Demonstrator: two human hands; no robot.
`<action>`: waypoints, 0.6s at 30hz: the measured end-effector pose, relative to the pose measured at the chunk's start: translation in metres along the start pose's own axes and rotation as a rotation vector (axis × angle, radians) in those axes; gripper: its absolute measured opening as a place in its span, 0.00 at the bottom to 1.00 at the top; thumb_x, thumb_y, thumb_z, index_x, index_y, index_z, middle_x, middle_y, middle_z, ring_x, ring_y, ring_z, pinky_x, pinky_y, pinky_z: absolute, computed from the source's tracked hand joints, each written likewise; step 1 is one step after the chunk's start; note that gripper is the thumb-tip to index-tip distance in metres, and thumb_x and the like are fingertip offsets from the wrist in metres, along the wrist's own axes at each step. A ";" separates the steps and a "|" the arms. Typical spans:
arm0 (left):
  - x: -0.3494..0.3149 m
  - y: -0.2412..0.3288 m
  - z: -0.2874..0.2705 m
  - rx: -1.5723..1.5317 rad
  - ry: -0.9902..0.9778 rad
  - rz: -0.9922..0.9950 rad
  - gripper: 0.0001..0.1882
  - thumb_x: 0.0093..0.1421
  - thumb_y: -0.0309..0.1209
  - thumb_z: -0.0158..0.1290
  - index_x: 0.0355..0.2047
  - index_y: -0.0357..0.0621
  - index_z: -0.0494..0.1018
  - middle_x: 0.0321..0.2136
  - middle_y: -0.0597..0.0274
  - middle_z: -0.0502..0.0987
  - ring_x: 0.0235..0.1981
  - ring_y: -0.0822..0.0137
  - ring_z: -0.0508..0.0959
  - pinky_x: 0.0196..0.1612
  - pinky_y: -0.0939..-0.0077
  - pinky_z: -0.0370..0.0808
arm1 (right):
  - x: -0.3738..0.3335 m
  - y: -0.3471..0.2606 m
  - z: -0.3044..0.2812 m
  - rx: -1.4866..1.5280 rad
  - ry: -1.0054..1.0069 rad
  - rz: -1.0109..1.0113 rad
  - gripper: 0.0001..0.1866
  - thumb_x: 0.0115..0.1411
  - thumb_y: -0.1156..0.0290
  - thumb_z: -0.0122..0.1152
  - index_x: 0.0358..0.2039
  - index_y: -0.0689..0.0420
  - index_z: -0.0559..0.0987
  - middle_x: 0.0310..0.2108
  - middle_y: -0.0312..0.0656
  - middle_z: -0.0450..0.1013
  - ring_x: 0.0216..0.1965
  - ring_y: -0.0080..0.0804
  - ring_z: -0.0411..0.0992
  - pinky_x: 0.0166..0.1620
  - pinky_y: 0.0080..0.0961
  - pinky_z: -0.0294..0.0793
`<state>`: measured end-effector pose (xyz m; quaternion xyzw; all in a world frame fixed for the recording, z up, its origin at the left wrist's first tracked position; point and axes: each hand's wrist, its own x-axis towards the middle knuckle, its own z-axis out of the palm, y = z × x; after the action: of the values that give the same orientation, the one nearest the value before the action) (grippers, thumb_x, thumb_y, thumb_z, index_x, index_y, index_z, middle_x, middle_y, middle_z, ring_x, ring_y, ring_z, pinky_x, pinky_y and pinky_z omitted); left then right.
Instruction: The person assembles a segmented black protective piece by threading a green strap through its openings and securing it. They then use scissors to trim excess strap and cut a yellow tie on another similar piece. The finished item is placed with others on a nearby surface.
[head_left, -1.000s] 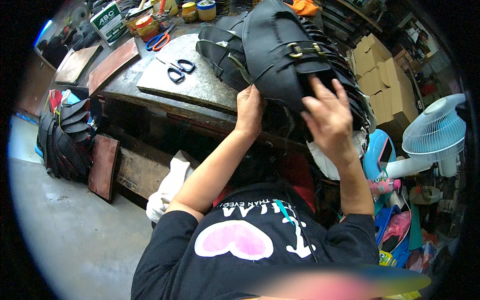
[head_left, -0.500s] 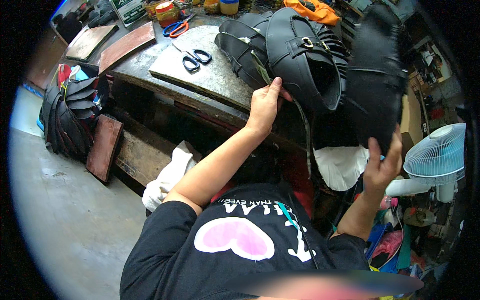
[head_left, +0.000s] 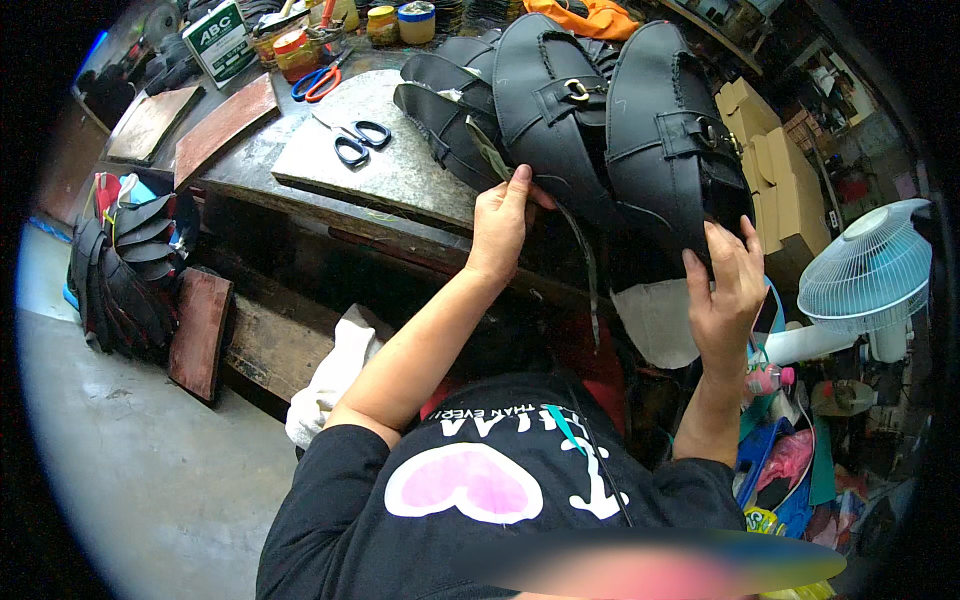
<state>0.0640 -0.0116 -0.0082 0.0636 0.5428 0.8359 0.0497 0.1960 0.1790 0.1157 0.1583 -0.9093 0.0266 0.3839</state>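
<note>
My left hand [head_left: 503, 222] is closed, thumb pressed on a dark olive strip [head_left: 485, 150] beside a bundle of black shoe uppers. The strip's tail dangles below the hand. A large black shoe upper [head_left: 550, 105] with a gold-toned metal bit leans upright beyond my thumb. To its right, my right hand [head_left: 728, 285] grips the near end of another black shoe upper [head_left: 650, 120], its strap and metal bit facing up. The two uppers stand side by side. More black uppers [head_left: 430, 115] are bunched behind the left hand. The fingertips of the left hand are partly hidden.
Dark-handled scissors [head_left: 362, 145] lie on a pale slab [head_left: 310, 165]; orange-and-blue scissors [head_left: 318, 82] lie beyond. Glue jars [head_left: 295, 55] and a tin [head_left: 220, 45] stand at the back. Wooden boards [head_left: 225, 130] lie left. A fan [head_left: 865, 265] and cardboard boxes [head_left: 775, 180] are at right.
The upper in my right hand has come left and turned, so its strap and metal bit now show. It stands beside the other upper. The left hand keeps its grip.
</note>
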 end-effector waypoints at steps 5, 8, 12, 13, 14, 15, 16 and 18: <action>0.000 0.002 0.002 -0.008 0.015 0.018 0.28 0.68 0.47 0.45 0.21 0.38 0.76 0.12 0.75 0.61 0.16 0.80 0.57 0.21 0.81 0.52 | -0.005 -0.004 -0.001 0.003 -0.011 0.009 0.18 0.52 0.76 0.64 0.45 0.58 0.76 0.37 0.45 0.77 0.40 0.42 0.76 0.57 0.49 0.65; 0.000 0.001 0.002 0.042 0.036 0.007 0.28 0.68 0.47 0.45 0.20 0.38 0.76 0.12 0.74 0.61 0.16 0.79 0.57 0.21 0.81 0.52 | -0.006 -0.005 -0.002 -0.004 -0.022 -0.005 0.19 0.51 0.76 0.64 0.46 0.57 0.76 0.39 0.43 0.78 0.42 0.41 0.77 0.57 0.50 0.64; 0.000 0.000 0.002 0.008 0.010 0.032 0.28 0.68 0.47 0.44 0.21 0.37 0.76 0.12 0.74 0.61 0.16 0.79 0.56 0.21 0.81 0.52 | -0.006 -0.008 -0.004 0.000 -0.003 -0.016 0.19 0.51 0.77 0.63 0.46 0.55 0.76 0.39 0.42 0.78 0.42 0.40 0.77 0.57 0.50 0.64; 0.000 0.000 0.002 -0.007 0.009 0.033 0.28 0.68 0.47 0.44 0.22 0.37 0.76 0.12 0.74 0.61 0.16 0.79 0.56 0.21 0.81 0.52 | -0.006 -0.008 -0.005 -0.005 -0.002 -0.018 0.19 0.51 0.77 0.63 0.46 0.55 0.76 0.39 0.42 0.78 0.42 0.40 0.77 0.57 0.50 0.64; 0.000 0.000 0.002 0.004 0.014 0.035 0.28 0.68 0.47 0.44 0.22 0.37 0.76 0.13 0.74 0.61 0.16 0.79 0.56 0.22 0.81 0.52 | -0.006 -0.009 -0.005 -0.006 0.003 -0.020 0.19 0.51 0.77 0.63 0.46 0.54 0.76 0.39 0.42 0.78 0.42 0.39 0.77 0.57 0.50 0.64; 0.000 0.001 0.002 0.016 0.017 0.036 0.28 0.68 0.47 0.44 0.22 0.37 0.76 0.13 0.73 0.61 0.16 0.79 0.57 0.22 0.81 0.53 | -0.006 -0.009 -0.006 -0.013 -0.006 -0.018 0.19 0.51 0.77 0.63 0.46 0.54 0.76 0.39 0.42 0.78 0.41 0.39 0.77 0.57 0.50 0.64; 0.000 0.002 0.002 0.031 0.021 0.046 0.28 0.68 0.47 0.44 0.22 0.37 0.76 0.13 0.73 0.62 0.17 0.79 0.57 0.22 0.81 0.53 | -0.005 -0.009 -0.007 -0.018 -0.011 -0.015 0.19 0.51 0.77 0.63 0.46 0.54 0.76 0.39 0.42 0.78 0.41 0.39 0.77 0.57 0.50 0.64; -0.002 0.003 0.003 0.022 0.028 -0.001 0.28 0.68 0.48 0.44 0.22 0.37 0.77 0.14 0.73 0.62 0.17 0.79 0.57 0.22 0.82 0.53 | -0.005 -0.010 -0.008 -0.016 -0.014 -0.020 0.19 0.51 0.78 0.63 0.45 0.55 0.76 0.38 0.43 0.78 0.41 0.40 0.77 0.57 0.50 0.64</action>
<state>0.0659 -0.0110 -0.0041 0.0522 0.5529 0.8306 0.0417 0.2077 0.1724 0.1174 0.1647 -0.9105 0.0144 0.3789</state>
